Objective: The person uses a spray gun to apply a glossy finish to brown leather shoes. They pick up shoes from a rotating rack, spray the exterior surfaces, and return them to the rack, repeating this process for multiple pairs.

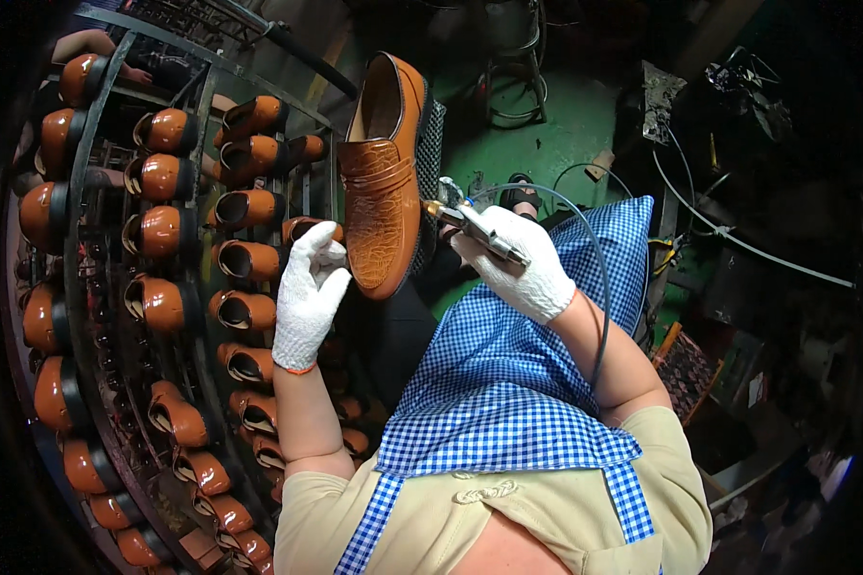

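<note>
A brown leather loafer (384, 211) with a creased vamp and a strap is in front of me, toe toward me. A dark mesh-like surface (434, 134) shows along its right side; what bears the shoe is hidden. My left hand (309, 287), in a white knit glove, is beside the toe with fingers half bent and apart. Nothing shows in it, and I cannot tell whether the thumb touches the shoe. My right hand (523, 268), also gloved, grips a metal spray gun (475, 230), its brass nozzle pointed at the shoe's right side close by.
At left stands a metal rack (86, 182) with many glossy brown shoes (163, 235). A thin air hose (599, 249) loops from the gun past my right forearm. A metal stool (516, 86) stands on the green floor (489, 158). Another person's arm (91, 43) shows behind the rack.
</note>
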Demonstrator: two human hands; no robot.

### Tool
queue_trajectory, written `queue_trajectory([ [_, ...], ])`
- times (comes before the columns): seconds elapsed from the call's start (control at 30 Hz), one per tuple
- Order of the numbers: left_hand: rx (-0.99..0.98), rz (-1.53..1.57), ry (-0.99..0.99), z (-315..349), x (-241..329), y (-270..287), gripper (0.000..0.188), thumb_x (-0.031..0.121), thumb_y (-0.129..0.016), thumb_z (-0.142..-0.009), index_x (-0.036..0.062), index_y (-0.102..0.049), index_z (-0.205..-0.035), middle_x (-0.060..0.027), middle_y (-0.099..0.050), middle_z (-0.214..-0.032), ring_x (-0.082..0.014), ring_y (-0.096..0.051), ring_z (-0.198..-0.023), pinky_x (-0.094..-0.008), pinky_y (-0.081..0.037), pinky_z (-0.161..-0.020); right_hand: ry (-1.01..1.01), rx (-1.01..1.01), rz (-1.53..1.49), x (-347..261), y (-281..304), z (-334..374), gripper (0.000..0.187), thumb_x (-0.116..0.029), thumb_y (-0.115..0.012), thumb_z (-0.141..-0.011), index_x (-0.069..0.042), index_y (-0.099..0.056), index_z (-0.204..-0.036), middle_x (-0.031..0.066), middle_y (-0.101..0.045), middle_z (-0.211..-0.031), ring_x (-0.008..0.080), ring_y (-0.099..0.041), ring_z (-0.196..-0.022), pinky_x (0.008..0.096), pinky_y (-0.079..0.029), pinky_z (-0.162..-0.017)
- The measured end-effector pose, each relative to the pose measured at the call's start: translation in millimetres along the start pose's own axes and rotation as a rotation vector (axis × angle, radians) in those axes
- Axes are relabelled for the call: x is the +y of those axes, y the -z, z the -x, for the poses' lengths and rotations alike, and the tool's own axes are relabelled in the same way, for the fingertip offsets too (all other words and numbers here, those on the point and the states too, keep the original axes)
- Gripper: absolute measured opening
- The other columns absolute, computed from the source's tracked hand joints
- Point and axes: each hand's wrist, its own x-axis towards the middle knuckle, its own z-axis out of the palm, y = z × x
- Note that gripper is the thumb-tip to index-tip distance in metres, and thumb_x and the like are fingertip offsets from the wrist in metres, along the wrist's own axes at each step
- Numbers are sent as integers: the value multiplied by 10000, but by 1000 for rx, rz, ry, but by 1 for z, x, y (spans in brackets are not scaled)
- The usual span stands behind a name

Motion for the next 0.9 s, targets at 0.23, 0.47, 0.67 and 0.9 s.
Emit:
queue_trajectory([
  [0.23, -229, -449, -286, 2, 37, -6, 427, -80, -766, -809, 57, -702, -1208, -91, -658, -1000, -243, -682, -992, -341, -557, -875, 20, -80, 72, -7, 13, 20, 223, -294, -710, -1001, -80, -722, -1061, 131, -667, -871, 313, -677, -743, 379, -534, -653],
  [0.47, -401, -997, -781, -28, 81, -29, 494, 81, -872, -686, 159, -740, -1155, -55, -710, -1197, -315, -642, -1200, -488, -471, -1079, 69, -109, 108, -17, 36, 38, 227, -300, -723, -991, -78, -718, -1036, 109, -637, -817, 304, -657, -704, 374, -531, -647],
  [0.67, -561, -1168, -827, -45, 93, -49, 532, 142, -852, -722, 208, -728, -1235, -13, -655, -1414, -280, -521, -1430, -529, -342, -1241, 76, -143, 184, -21, 50, 52, 183, -247, -758, -954, -77, -722, -1011, 96, -641, -825, 284, -659, -707, 370, -530, -634],
  [0.9, -605, -1147, -779, -58, 102, -61, 593, 181, -859, -737, 195, -680, -1302, -35, -618, -1434, -298, -520, -1425, -547, -335, -1237, 50, -92, 208, -29, 59, 64, 130, -157, -773, -913, -60, -714, -977, 107, -635, -823, 290, -659, -717, 377, -534, -636],
])
